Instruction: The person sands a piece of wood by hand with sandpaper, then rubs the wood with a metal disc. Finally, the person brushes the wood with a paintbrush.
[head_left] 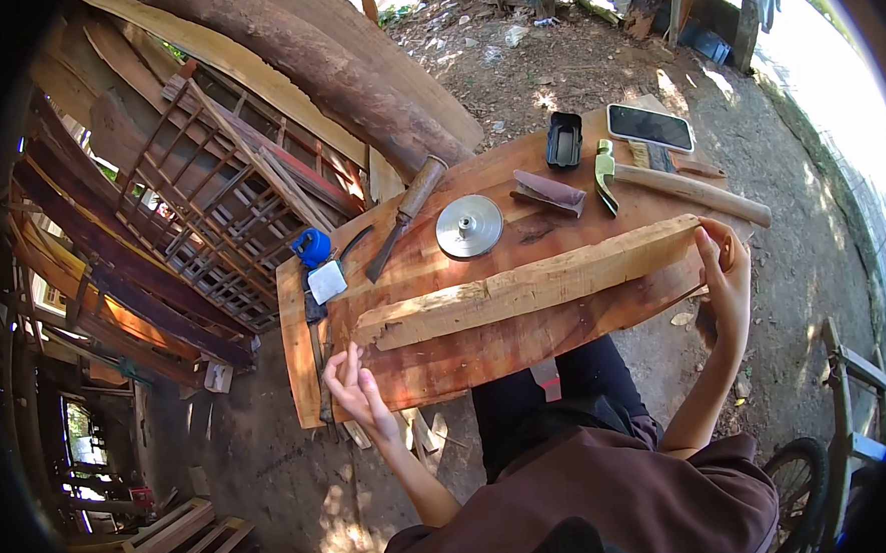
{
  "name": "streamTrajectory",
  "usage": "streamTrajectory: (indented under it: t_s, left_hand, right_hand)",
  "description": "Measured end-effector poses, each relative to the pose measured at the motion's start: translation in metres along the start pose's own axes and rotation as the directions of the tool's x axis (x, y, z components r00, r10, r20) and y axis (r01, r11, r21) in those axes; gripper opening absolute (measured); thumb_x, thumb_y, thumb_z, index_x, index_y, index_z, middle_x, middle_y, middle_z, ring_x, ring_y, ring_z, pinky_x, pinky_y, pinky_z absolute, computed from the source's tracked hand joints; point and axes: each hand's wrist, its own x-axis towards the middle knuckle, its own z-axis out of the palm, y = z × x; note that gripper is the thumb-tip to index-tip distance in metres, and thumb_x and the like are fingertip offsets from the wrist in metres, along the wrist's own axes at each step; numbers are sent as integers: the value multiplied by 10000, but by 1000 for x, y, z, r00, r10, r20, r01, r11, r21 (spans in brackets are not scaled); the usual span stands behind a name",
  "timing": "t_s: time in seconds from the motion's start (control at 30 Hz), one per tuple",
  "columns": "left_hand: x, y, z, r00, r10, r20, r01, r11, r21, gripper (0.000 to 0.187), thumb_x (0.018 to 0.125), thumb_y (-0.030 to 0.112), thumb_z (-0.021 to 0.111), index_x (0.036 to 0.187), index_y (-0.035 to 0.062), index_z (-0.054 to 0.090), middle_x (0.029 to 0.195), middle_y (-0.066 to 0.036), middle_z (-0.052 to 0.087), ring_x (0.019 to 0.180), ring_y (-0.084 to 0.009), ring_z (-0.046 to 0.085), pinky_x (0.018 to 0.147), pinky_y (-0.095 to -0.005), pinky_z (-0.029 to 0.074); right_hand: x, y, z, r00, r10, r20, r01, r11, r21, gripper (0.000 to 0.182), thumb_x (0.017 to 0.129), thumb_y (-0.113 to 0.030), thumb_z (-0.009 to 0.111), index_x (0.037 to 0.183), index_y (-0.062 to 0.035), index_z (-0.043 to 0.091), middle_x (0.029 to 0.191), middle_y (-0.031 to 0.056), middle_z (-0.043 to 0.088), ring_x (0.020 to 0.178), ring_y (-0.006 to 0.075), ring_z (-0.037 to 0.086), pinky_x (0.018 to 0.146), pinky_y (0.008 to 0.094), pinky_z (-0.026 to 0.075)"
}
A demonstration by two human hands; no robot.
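Note:
A long, rough-edged piece of wood (524,290) lies lengthwise across the wooden tabletop (423,371) in front of me. At its right end, my right hand (727,267) is closed, with fingertips and thumb at the corner of the wood. My left hand (362,393) is at the near left edge of the table, palm turned up and fingers apart, its fingertips just below the wood's left end. Beyond the wood are a metal disc with a central hub (469,226), a wood-handled chisel (407,216) and a folded piece of sandpaper (550,194).
A claw hammer (684,186), a phone (650,127) and a black open case (564,140) occupy the far right of the table. A blue tape measure (311,246) and a white block (327,282) sit at the left. Planks and a wooden lattice (204,204) lean beyond.

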Motion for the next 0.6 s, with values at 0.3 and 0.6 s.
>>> streamTrajectory:
  t_s: [0.3,0.6]
  left_hand:
    - [-12,-10,-5,974,-83,-209,79,997,-26,301,1100,277,415,1219,15,505,1118,-160,672,1035,-230,637,945,-365,479]
    - [-17,-18,20,928,86,-363,6,969,245,177,1058,68,475,1178,-28,563,1083,-126,627,928,-200,625,828,-347,512]
  right_hand:
    - [-20,-30,-13,994,-14,-107,16,1000,16,281,1069,-197,528,1067,22,704,898,-6,705,501,-5,325,484,183,277]
    - [-51,-84,61,958,-275,-81,202,447,871,300,1006,-313,422,973,-38,538,1109,113,515,991,157,491,819,370,464]
